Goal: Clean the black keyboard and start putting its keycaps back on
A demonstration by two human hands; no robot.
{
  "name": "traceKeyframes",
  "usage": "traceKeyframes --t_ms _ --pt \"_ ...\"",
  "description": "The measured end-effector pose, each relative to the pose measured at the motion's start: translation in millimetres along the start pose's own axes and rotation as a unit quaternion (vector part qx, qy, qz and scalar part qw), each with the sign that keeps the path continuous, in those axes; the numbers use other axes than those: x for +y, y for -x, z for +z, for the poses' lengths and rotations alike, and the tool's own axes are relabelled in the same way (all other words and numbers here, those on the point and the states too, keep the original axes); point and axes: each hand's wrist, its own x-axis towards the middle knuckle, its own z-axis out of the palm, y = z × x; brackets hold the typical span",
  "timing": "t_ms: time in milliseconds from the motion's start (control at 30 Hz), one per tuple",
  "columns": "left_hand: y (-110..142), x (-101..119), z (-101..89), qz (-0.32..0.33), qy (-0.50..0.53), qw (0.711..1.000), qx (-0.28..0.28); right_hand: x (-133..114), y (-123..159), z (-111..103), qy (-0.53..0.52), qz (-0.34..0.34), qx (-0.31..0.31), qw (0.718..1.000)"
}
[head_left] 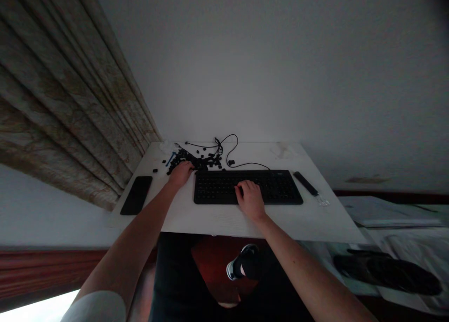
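A black keyboard (217, 187) lies flat on a white table, with its keys too dim to tell apart. My right hand (250, 198) rests on the middle of it, fingers curled and drawn together; whatever they may hold is hidden beneath. To the left, a heap of loose black keycaps (210, 162) spreads behind the keyboard's left end. My left hand (181, 172) touches the near side of this heap with its fingers bent together, and anything between them is too small to make out. A thin blue tool (170, 158) lies by the heap's left edge.
A black phone-like slab (136, 195) lies at the table's left edge. Right of the keyboard is a dark-handled tool with a clear wire-like end (306, 183). The keyboard's black cable (231, 146) loops behind it. A curtain (70, 88) hangs at left, and a wall stands behind the white table (210, 221).
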Motion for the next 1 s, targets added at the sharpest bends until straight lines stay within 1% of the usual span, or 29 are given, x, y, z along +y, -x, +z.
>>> traceKeyframes --t_ms 67,133,200,267,300,333,367,400,467,500,633,733,767,833,1000 --pt "1.4 0.7 -1.6 0.000 -0.012 1.000 0.008 -0.1 0.0 0.0 0.001 0.003 -0.003 1.000" --pt "2.3 0.6 -2.3 -0.015 -0.006 0.999 0.032 -0.2 0.0 0.1 0.003 0.002 -0.003 1.000" --pt "2.0 1.0 -2.3 -0.049 0.047 0.995 0.068 -0.1 0.2 0.3 0.006 0.001 0.000 1.000" --pt "1.3 3.9 -2.0 -0.098 0.154 0.977 0.106 -0.1 0.4 0.6 0.006 -0.001 0.003 1.000" --pt "1.4 7.0 -2.0 -0.128 0.226 0.958 0.125 -0.1 0.5 0.7 0.005 -0.002 0.005 1.000" --pt "2.1 11.5 -2.3 -0.158 0.307 0.928 0.139 -0.1 0.7 0.8 0.003 -0.003 0.007 1.000" --pt "3.6 17.3 -2.7 -0.183 0.392 0.890 0.146 -0.1 0.8 0.9 0.002 -0.003 0.010 1.000" --pt "6.0 24.6 -3.4 -0.202 0.472 0.846 0.146 -0.2 0.8 0.9 0.001 -0.003 0.011 1.000" --pt "13.1 42.3 -5.1 -0.209 0.598 0.763 0.124 -0.2 0.9 0.7 0.000 -0.002 0.012 1.000" --pt "17.4 52.2 -5.8 -0.206 0.637 0.734 0.113 -0.2 0.9 0.6 -0.001 -0.002 0.011 1.000" --pt "34.7 91.2 -6.0 -0.202 0.723 0.656 0.074 -1.1 0.7 -0.9 -0.005 -0.001 0.008 1.000" --pt "44.1 112.7 -2.1 -0.207 0.772 0.599 0.053 -2.6 0.9 -2.4 -0.008 0.002 0.013 1.000" --pt "46.7 118.1 -0.1 -0.208 0.781 0.587 0.048 -3.2 1.1 -3.0 -0.011 0.001 0.015 1.000" --pt "51.3 126.9 5.1 -0.211 0.786 0.580 0.036 -4.3 2.0 -4.5 -0.021 -0.005 0.022 1.000" --pt "62.2 145.2 26.1 -0.222 0.762 0.608 0.007 -6.1 6.4 -9.3 -0.054 -0.035 0.028 0.998"
